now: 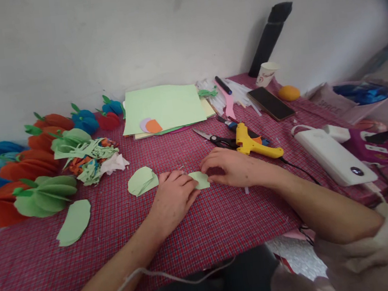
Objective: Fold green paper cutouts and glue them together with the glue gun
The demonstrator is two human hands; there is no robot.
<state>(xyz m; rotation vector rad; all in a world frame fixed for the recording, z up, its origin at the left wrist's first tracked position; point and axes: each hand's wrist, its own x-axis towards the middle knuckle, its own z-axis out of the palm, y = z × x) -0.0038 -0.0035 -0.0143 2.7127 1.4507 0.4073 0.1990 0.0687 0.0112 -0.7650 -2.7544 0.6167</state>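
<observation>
A small light green paper piece [201, 180] lies low over the checked tablecloth between my two hands. My left hand [175, 192] holds its left end, with the fingers bent over it and the thumb below. At the right end, my right hand [233, 166] has its curled index finger and thumb on the edge of the same piece. Just left of my left hand rests a stack of rounded light green paper cutouts [142, 181]. Farther left is another stack of light green cutouts [74, 223], longer in shape.
Paper pumpkins [45, 195] in several colours and a heap of paper scraps [92, 159] fill the left. Green sheets [163, 107] lie by the wall. Scissors [217, 140], a yellow glue gun [253, 144], a phone [271, 103], a paper cup [266, 74] and a white power bank [333, 155] stand right.
</observation>
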